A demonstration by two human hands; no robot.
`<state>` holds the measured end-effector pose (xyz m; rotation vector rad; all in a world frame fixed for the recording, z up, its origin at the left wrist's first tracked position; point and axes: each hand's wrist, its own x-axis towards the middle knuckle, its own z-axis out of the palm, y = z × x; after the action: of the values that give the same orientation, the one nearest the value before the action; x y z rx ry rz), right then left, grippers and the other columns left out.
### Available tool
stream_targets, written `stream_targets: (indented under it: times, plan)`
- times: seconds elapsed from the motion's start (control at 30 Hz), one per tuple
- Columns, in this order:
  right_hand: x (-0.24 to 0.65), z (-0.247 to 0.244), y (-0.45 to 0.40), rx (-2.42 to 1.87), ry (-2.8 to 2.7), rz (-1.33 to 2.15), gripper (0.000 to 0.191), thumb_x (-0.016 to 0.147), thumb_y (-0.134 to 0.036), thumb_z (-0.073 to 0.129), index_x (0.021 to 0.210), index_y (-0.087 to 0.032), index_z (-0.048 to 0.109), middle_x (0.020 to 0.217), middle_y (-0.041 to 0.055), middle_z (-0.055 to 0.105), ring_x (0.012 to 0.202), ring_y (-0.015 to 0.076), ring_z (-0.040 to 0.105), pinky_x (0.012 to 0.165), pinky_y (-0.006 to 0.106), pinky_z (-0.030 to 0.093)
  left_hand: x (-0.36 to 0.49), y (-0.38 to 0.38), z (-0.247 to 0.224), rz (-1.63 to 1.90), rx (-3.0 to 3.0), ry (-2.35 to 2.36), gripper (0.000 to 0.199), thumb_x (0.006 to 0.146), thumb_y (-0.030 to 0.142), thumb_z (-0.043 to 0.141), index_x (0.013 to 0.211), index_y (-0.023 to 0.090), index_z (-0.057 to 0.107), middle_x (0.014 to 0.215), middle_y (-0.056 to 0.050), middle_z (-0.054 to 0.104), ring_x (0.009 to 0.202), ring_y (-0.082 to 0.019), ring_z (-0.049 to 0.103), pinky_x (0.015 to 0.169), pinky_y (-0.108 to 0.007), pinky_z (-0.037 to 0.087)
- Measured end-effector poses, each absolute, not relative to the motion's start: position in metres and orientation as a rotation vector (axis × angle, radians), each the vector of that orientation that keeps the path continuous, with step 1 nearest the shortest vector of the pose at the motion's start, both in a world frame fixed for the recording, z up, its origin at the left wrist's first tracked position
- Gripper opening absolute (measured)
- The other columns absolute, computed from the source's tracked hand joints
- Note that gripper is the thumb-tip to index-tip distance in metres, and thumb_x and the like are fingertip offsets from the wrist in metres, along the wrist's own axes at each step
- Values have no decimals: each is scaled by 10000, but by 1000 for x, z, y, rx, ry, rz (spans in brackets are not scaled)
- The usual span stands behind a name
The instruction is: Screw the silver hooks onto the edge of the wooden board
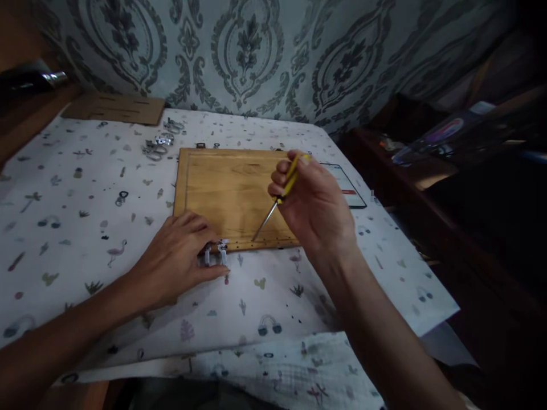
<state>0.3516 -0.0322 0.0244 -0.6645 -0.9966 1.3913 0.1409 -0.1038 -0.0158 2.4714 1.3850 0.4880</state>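
Note:
A yellow-handled screwdriver (290, 181) is wrapped in the fingers of my right hand (318, 202). Its thin metal shaft slants down to the left, with the tip at or just above the near edge of a wooden board (231, 191); contact cannot be made out. Small dark holes run along that edge. At the board's near left corner my left hand (182, 256) holds a metal hinge (216, 253) between thumb and fingers, against the edge. Part of the hinge is hidden by the fingers.
More metal hinges (160, 145) lie in a small pile behind the board to the left. A flat cardboard piece (115, 109) rests at the table's back left. A tablet-like screen (348, 191) lies right of the board. The patterned cloth (265, 296) covers the table.

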Motion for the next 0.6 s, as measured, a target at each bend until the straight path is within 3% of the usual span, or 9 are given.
stream_targets:
  times: [0.1,0.2,0.6]
  plan:
    - [347,37,-55,-634,-926,1394,363,855,-444,636,627,-224,458,558,-71,359,449,70,339,378,184,321,140,-104,-15,489,2463,1379,414,770,560,677,951,188,649,964,-49,621,955,-251,518,792,-391,391]
    - [345,43,-66,-589,-954,1437,501,890,-529,552,542,-222,364,483,-78,246,385,74,212,332,204,240,140,-104,-14,491,2463,1379,430,756,570,687,946,186,649,950,-48,620,952,-255,520,795,-392,400]
    - [328,32,-75,-548,-926,1402,555,914,-560,488,514,-220,308,429,-83,206,355,70,154,338,210,206,142,-104,-12,430,2483,1400,407,775,564,663,958,200,658,987,-52,615,963,-256,517,786,-382,395]
